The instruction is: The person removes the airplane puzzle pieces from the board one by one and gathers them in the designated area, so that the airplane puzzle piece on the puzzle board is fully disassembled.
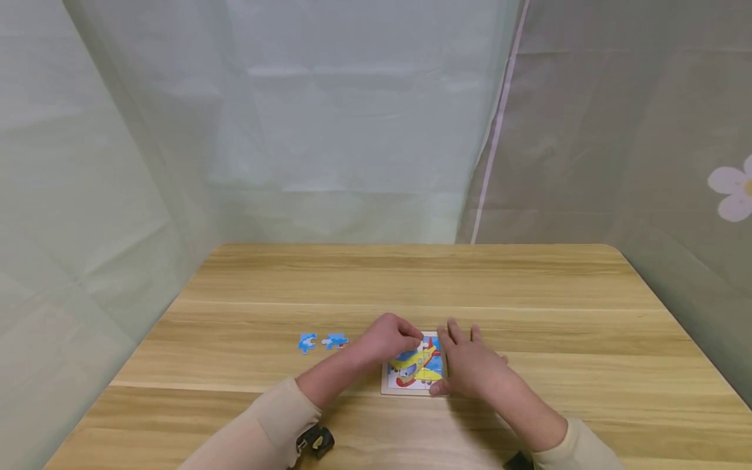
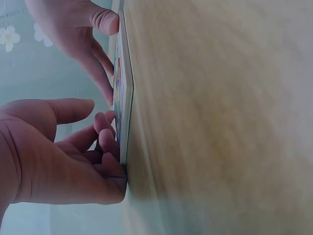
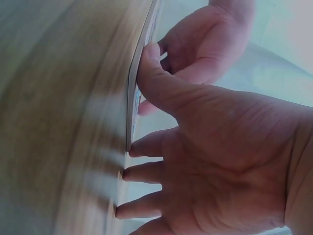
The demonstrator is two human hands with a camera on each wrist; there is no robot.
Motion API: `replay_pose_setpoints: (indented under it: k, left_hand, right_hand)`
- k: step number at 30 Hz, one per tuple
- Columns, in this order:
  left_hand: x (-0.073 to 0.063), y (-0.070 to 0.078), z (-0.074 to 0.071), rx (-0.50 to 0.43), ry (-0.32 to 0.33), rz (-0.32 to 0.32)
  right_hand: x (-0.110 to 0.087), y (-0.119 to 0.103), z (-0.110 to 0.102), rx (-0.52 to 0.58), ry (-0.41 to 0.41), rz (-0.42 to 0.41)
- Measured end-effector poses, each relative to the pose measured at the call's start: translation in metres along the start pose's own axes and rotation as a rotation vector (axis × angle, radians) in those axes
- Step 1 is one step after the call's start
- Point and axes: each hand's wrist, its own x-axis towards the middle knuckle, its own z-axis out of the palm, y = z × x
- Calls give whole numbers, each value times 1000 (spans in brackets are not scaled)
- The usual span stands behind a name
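Observation:
In the head view, a square jigsaw puzzle (image 1: 414, 375) with a yellow cartoon airplane lies in a light wooden frame (image 1: 405, 392). My left hand (image 1: 384, 339) reaches over its upper left part, fingertips at the picture's upper area. The left wrist view shows that hand's thumb (image 2: 73, 109) straight and apart from the bent fingers, which touch the puzzle. My right hand (image 1: 472, 365) rests along the frame's right side with fingers spread. Its thumb (image 3: 152, 53) lies on the frame's edge, and other fingertips touch the table. The left hand hides the puzzle's upper left corner.
Two loose blue jigsaw pieces, a left piece (image 1: 307, 343) and a right piece (image 1: 335, 341), lie on the wooden table (image 1: 247, 326) left of the frame. Pale cloth curtains (image 1: 352, 130) hang behind the table and at both sides.

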Motion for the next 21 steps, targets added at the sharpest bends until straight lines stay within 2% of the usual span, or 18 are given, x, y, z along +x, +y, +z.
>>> replay_pose_setpoints:
  k: [5,9,17,21]
  left_hand:
    - [-1,0,-2,-89,-20,-59]
    - [-2,0,-4,-116,-28,-88]
    - [-3,-1,-4,-145,-7,-90]
    - [-4,-2,0,-160,6,-49]
  right_hand:
    - [0,-1,-1,-5,1,4]
    - [1,-1,-1,-7,0,2]
    - [2,-2,-1,-4,-4,2]
    - [1,-2,0,-1,1,-2]
